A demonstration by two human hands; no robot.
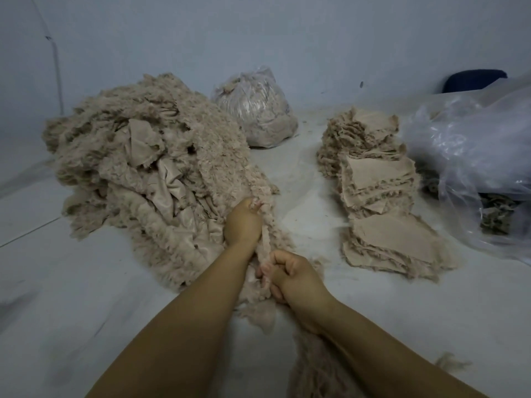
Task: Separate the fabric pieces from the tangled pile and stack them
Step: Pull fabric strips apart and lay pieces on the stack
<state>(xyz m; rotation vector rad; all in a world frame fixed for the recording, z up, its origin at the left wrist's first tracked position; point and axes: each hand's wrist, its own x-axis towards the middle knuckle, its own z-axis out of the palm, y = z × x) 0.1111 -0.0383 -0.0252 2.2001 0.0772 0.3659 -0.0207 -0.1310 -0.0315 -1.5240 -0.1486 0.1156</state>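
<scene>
A big tangled pile (138, 168) of beige fuzzy fabric lies on the pale floor at the left. From its near right edge a long fuzzy strip (265, 242) runs toward me. My left hand (244, 222) grips that strip where it leaves the pile. My right hand (290, 274) grips the same strip lower down, closer to me. The strip's loose end trails under my right forearm to the bottom of the view. Stacks of flat separated pieces (382, 196) stand in a row to the right, apart from both hands.
A tied clear bag (255, 110) stuffed with beige fabric sits behind the pile. A large crumpled clear plastic bag (474, 168) lies at the far right beside the stacks. A dark blue object (474, 80) stands by the back wall. Fluff bits dot the floor.
</scene>
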